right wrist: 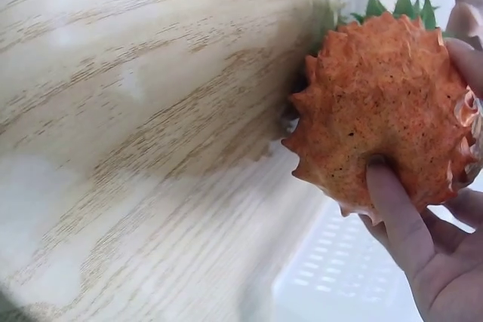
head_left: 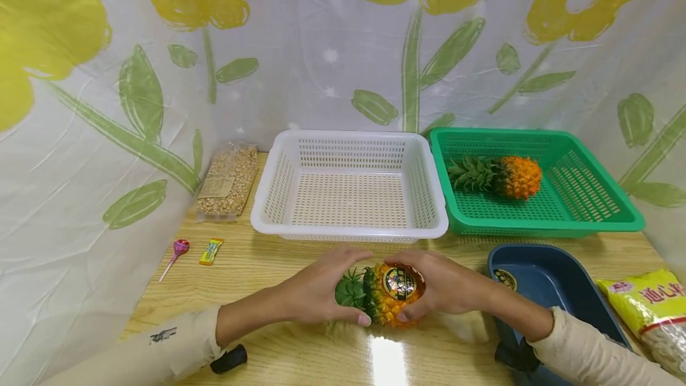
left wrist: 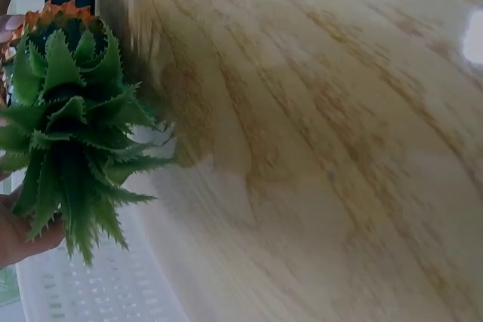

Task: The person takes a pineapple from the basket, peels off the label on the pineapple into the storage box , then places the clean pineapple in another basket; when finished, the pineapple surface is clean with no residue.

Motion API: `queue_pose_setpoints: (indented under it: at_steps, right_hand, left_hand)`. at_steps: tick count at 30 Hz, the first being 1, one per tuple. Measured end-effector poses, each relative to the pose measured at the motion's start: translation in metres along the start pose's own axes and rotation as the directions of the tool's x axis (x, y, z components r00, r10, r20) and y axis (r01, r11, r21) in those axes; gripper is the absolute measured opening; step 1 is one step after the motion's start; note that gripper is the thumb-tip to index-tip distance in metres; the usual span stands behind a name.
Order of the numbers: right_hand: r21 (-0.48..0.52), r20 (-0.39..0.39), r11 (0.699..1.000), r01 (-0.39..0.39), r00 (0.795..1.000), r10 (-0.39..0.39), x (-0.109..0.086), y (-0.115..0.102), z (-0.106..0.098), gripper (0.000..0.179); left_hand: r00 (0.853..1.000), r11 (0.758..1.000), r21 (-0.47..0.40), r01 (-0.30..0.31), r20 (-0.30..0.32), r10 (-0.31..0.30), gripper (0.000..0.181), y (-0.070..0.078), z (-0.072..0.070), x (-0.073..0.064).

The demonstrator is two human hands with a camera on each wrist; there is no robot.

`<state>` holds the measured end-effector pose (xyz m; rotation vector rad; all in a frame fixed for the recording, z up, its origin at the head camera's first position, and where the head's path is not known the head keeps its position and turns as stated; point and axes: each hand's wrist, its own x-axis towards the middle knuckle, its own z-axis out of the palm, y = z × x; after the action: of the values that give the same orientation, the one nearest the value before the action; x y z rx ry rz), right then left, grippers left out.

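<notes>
A small pineapple (head_left: 382,302) with an orange body, a green leaf crown and a round dark label (head_left: 399,283) lies sideways between both hands, close over the table. My left hand (head_left: 313,290) curves around the crown end, thumb on the near side and fingers on the far side. The body end is gripped by my right hand (head_left: 455,288). In the right wrist view one finger presses the middle of the orange bottom (right wrist: 355,103). Spiky leaves (left wrist: 72,141) fill the left part of the left wrist view.
Behind the hands stands a white basket (head_left: 351,233). Right of it, a green basket (head_left: 536,225) holds another pineapple (head_left: 520,177). A blue bin (head_left: 543,255) and a yellow bag (head_left: 643,299) sit at right. A grain bag (head_left: 227,177), lollipop (head_left: 180,247) and wrapped candy (head_left: 211,251) lie left.
</notes>
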<state>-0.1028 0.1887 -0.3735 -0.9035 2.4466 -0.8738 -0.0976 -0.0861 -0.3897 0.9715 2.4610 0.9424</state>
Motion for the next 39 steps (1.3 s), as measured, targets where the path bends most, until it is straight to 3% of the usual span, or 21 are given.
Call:
queue_pose_setpoints:
  at_steps: [5, 12, 18, 25, 39]
  right_hand:
    - [-0.006, -0.028, 1.0, 0.017, 0.999, -0.017, 0.0, 0.0, 0.0, 0.075]
    - [-0.061, -0.057, 0.998, -0.022, 0.998, 0.019, 0.0, -0.002, -0.002, 0.073]
    - [-0.044, -0.039, 0.999, -0.005, 0.999, 0.003, 0.001, 0.0, -0.006, 0.072]
    - [0.155, 0.008, 0.988, -0.01, 1.0, 0.009, 0.0, 0.005, -0.013, 0.062]
    - [0.113, -0.022, 0.994, 0.006, 1.0, -0.003, 0.003, 0.007, -0.014, 0.046]
  left_hand:
    - [1.0, 0.997, 0.069, 0.019, -0.009, -0.018, 0.101, 0.0, 0.004, 0.003]
    - [0.999, 0.989, 0.14, 0.041, 0.006, -0.042, 0.094, 0.001, 0.005, 0.005]
    - [0.999, 0.983, 0.182, 0.035, 0.009, -0.037, 0.085, 0.001, 0.005, 0.008]
    - [1.0, 0.984, 0.175, 0.025, 0.007, -0.027, 0.082, 0.001, 0.006, 0.008]
    - [0.999, 0.986, 0.159, 0.042, 0.024, -0.046, 0.082, 0.002, 0.005, 0.009]
